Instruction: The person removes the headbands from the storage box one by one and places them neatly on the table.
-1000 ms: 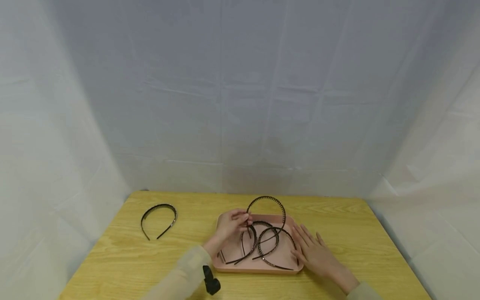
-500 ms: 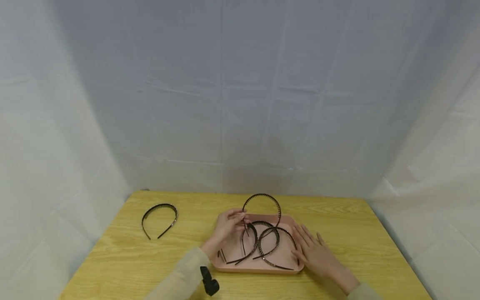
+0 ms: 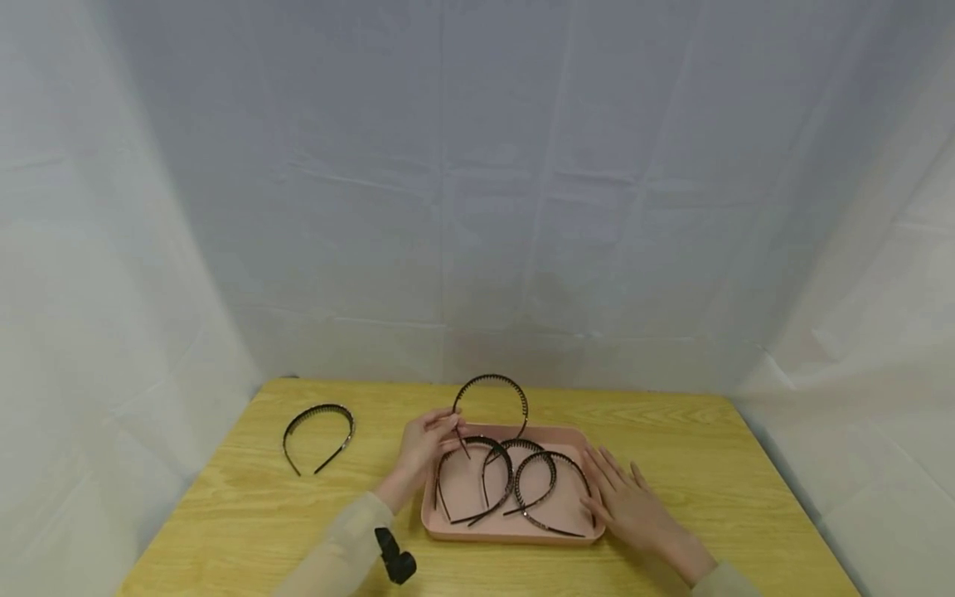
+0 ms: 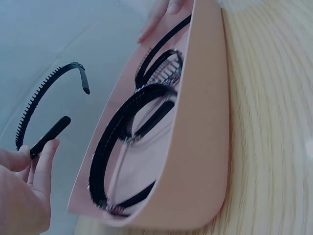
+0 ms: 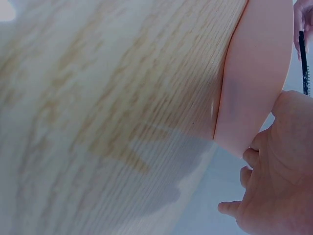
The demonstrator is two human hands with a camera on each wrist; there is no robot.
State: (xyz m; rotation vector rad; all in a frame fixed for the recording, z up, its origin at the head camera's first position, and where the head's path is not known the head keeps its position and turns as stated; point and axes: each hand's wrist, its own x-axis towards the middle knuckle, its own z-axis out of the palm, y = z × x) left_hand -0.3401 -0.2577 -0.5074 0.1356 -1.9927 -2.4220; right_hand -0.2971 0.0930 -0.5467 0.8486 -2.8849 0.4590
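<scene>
My left hand (image 3: 424, 448) pinches a black toothed headband (image 3: 490, 377) near one end, holding it raised over the back left of a pink tray (image 3: 515, 537). In the left wrist view the same headband (image 4: 34, 100) hangs with both tips free beside the tray wall. Several more black headbands lie overlapping in the tray, among them a left one (image 3: 511, 481) and a right one (image 3: 552, 531) with a shiny trim. My right hand (image 3: 627, 502) rests against the tray's right side, fingers extended; in the right wrist view its fingers (image 5: 252, 156) touch the outer wall.
Another black headband (image 3: 319, 408) lies alone at the left of the yellow wood-grain table (image 3: 246, 531), its ends toward the front. White sheeting (image 3: 477, 207) hangs behind the table and along both sides.
My left hand has moved left and slightly up with the headband, bringing it from above the tray's middle toward its back left. The right hand and the tray stay put.
</scene>
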